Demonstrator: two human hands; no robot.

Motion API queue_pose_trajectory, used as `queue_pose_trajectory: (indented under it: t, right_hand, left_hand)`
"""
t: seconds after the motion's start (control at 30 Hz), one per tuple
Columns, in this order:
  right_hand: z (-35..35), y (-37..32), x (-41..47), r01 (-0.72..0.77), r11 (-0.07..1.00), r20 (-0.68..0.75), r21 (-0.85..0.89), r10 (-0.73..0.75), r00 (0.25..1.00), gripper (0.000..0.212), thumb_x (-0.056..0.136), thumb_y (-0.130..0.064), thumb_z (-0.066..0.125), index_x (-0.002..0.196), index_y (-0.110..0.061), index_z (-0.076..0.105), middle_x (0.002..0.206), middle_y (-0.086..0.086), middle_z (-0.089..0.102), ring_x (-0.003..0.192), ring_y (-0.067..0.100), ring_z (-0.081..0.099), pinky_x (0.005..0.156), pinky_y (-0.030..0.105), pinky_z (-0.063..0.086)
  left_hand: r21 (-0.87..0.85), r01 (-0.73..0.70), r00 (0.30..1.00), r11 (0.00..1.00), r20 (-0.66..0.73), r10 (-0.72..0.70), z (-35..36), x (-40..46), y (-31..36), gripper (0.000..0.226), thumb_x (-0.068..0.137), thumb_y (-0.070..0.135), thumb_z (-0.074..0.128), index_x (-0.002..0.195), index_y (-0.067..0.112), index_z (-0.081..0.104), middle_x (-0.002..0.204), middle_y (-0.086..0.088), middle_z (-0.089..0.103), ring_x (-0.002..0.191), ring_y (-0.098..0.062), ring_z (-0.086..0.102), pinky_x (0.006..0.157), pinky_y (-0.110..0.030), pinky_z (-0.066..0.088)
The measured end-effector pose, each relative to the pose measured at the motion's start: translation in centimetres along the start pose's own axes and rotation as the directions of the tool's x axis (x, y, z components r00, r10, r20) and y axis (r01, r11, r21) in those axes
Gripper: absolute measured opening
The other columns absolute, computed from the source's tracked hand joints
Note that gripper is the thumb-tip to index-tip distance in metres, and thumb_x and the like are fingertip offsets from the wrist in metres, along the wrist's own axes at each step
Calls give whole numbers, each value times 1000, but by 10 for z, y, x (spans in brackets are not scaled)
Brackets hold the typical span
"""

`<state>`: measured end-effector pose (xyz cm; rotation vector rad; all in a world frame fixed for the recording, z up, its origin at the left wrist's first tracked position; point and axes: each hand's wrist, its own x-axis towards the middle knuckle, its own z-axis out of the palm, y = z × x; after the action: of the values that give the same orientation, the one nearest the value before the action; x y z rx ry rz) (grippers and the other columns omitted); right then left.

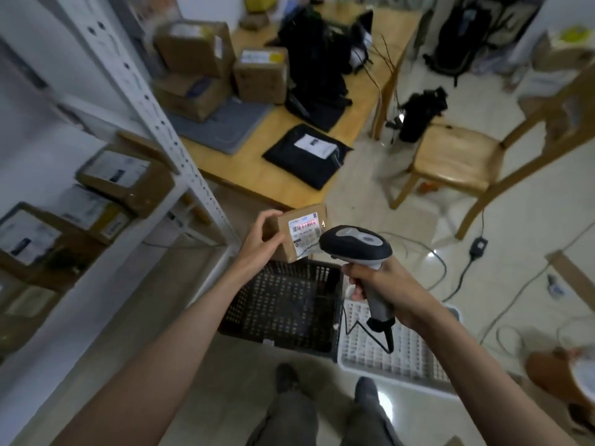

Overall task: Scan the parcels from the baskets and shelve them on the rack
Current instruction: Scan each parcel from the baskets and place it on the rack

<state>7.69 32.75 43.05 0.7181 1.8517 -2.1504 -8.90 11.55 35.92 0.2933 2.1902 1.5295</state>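
The left hand (257, 241) grips a small brown cardboard parcel (297, 233) by its left end, fingers curled over the top edge and thumb along the near side, holding it in the air above the far rim of a black perforated plastic basket (283, 309) that stands on the pale tiled floor (225, 391). The parcel's white shipping label (306, 233) faces up towards the camera, and a red line of light lies across the barcode on it. The right hand (383, 284) is wrapped round the grey handle of a black and grey handheld barcode scanner (357, 244), whose head sits just beside the parcel's right end, pointing at the label; a black cord (388, 341) hangs from the base of the handle. Touching the black basket's right side is a white perforated plastic basket (386, 355), also on the floor, partly under the right forearm. To the left rises a white metal rack (180, 149) with a punched upright, and several brown cardboard boxes with white labels (122, 178) lie on its shelves, blurred. Beyond the parcel is a light wooden table (267, 175) carrying more brown boxes (260, 74) at its far left corner, a grey mat (222, 123), a black flat mailer bag with a white label (306, 154) at its near right edge, and a black backpack (312, 59). A wooden chair (457, 156) stands to the right of the table.
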Motion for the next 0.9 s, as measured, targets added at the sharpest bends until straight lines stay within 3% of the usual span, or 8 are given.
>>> queue_pose_trajectory:
  t: [0.23, 0.37, 0.5, 0.57, 0.63, 0.7, 0.83, 0.9]
  right_hand:
    - [27, -63, 33, 101, 989, 163, -111, -82, 983, 5, 91, 0, 69, 92, -5, 70, 77, 12, 67, 54, 15, 56, 64, 35, 62]
    - [54, -93, 53, 146, 985, 245, -93, -119, 962, 8, 90, -2, 71, 98, -5, 70, 81, 13, 66, 66, 18, 62, 64, 34, 60]
    - [95, -107, 68, 226, 972, 273, -69, -200, 941, 24, 91, -4, 71, 114, -11, 69, 100, 9, 73, 90, 20, 70, 71, 38, 63]
    - [113, -108, 73, 254, 967, 286, -36, -233, 929, 25, 93, -8, 71, 116, -16, 70, 105, 7, 74, 94, 21, 70, 71, 38, 62]
    - [127, -109, 80, 271, 963, 287, -8, -257, 923, 24, 91, -15, 74, 111, -29, 69, 108, 6, 75, 95, 22, 71, 74, 39, 63]
    - [139, -111, 86, 276, 961, 293, 29, -272, 917, 29, 89, -22, 78, 112, -35, 67, 110, 4, 76, 100, 24, 72, 81, 45, 63]
    - [161, -111, 97, 220, 968, 286, 123, -247, 926, 45, 85, -32, 82, 126, -24, 66, 114, 4, 76, 106, 27, 72, 91, 51, 60]
    - [170, -111, 104, 200, 970, 265, 137, -230, 936, 49, 83, -34, 84, 127, -21, 66, 116, 4, 75, 108, 25, 71, 97, 52, 57]
  left_hand:
    - [-178, -43, 973, 983, -231, 1, -51, -28, 32, 38, 88, 27, 71, 118, 45, 57, 124, 10, 62, 118, -15, 62, 91, -42, 59]
    - [-280, -118, 878, 953, -477, -32, -74, -50, 51, 37, 83, 25, 73, 111, 39, 54, 126, 3, 62, 99, 4, 65, 73, -19, 56]
    - [-584, -212, 782, 784, -582, -222, -85, -65, 65, 46, 71, 26, 74, 110, 27, 49, 113, -3, 65, 87, -12, 70, 58, -26, 57]
    - [-715, -273, 760, 643, -570, -312, -83, -68, 71, 61, 64, 23, 77, 118, 21, 50, 113, -10, 65, 87, -18, 71, 63, -35, 59]
    - [-781, -293, 773, 551, -533, -345, -79, -68, 76, 76, 58, 27, 80, 129, 13, 57, 119, -15, 67, 101, -26, 67, 83, -49, 60]
    - [-797, -323, 784, 510, -528, -328, -73, -65, 80, 71, 60, 31, 80, 127, 12, 66, 115, -14, 70, 106, -29, 66, 99, -55, 53]
    - [-826, -346, 798, 446, -509, -323, -65, -58, 83, 44, 77, 26, 73, 120, 19, 71, 105, -14, 75, 98, -28, 73, 101, -52, 53]
    - [-832, -299, 801, 467, -485, -352, -68, -55, 81, 46, 78, 30, 73, 123, 18, 69, 107, -14, 73, 99, -27, 71, 99, -47, 55]
